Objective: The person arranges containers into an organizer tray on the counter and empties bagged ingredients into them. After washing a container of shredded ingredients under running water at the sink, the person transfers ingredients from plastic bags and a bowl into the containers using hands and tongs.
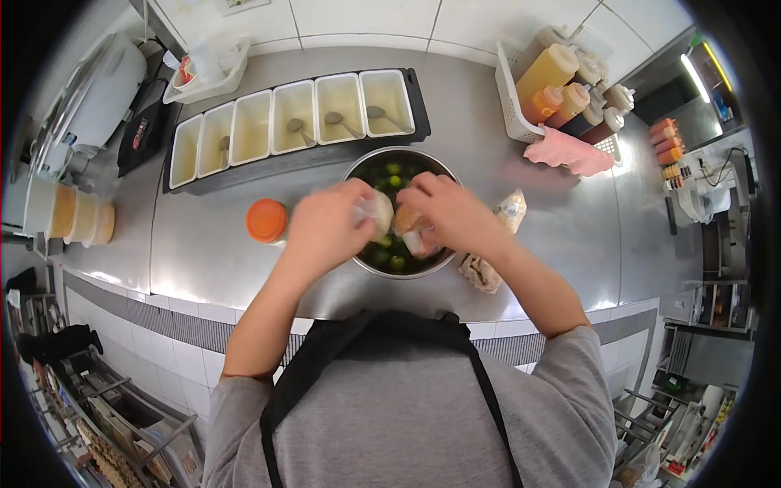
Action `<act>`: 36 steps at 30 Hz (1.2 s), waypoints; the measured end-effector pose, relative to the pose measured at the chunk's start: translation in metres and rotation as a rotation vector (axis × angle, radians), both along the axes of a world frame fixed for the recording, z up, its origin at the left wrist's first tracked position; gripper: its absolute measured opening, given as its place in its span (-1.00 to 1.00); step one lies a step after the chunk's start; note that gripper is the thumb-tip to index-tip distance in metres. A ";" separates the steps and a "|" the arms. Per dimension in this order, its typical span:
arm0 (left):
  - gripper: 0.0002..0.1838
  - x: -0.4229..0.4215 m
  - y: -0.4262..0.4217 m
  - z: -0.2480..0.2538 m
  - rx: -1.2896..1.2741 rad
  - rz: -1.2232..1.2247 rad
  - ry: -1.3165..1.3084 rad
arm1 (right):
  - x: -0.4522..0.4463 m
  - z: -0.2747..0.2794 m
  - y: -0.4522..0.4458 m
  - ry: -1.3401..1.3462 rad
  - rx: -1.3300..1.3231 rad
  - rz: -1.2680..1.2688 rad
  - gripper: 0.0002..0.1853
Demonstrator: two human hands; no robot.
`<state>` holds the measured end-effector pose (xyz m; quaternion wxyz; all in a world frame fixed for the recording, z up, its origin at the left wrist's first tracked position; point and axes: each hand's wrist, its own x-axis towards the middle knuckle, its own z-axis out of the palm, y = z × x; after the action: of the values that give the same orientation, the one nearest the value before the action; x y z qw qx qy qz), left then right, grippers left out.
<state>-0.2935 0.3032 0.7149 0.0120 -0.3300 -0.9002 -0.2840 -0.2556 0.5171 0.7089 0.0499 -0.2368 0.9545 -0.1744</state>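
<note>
In left fingers (355,195), closed narrow, a clear bag (377,213) with pale contents; in right fingers (415,196), curled, a second bag (416,230), brown and white. Both over the bowl (407,276) of green pieces. On the shiny steel table (199,272), left of bowl, a jar (266,220); to the right, two packs (511,211). Farther, a rack (420,106) with six tubs (294,114), spoons (334,119) in four, and a basket (512,110) of bottles (547,71). Behind, a white tiled wall (362,18).
</note>
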 end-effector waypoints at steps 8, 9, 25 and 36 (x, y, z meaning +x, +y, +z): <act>-0.73 0.023 -0.071 0.061 0.168 0.178 -0.242 | 0.019 0.051 0.067 0.225 -0.748 -0.636 -0.52; -0.74 0.027 -0.076 0.055 0.121 0.150 -0.259 | 0.022 0.047 0.077 0.238 -0.623 -0.713 -0.52; -0.70 0.029 -0.042 0.016 0.287 0.097 -0.162 | -0.035 -0.010 -0.016 0.051 0.083 -0.030 -0.69; -0.33 0.025 -0.007 0.009 0.719 0.036 -0.579 | -0.011 0.024 -0.032 -0.122 -0.787 -0.324 -0.81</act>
<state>-0.2681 0.2963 0.7237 -0.1215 -0.1964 -0.7162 -0.6585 -0.2665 0.4854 0.7330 -0.0161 -0.0739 0.8355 -0.5443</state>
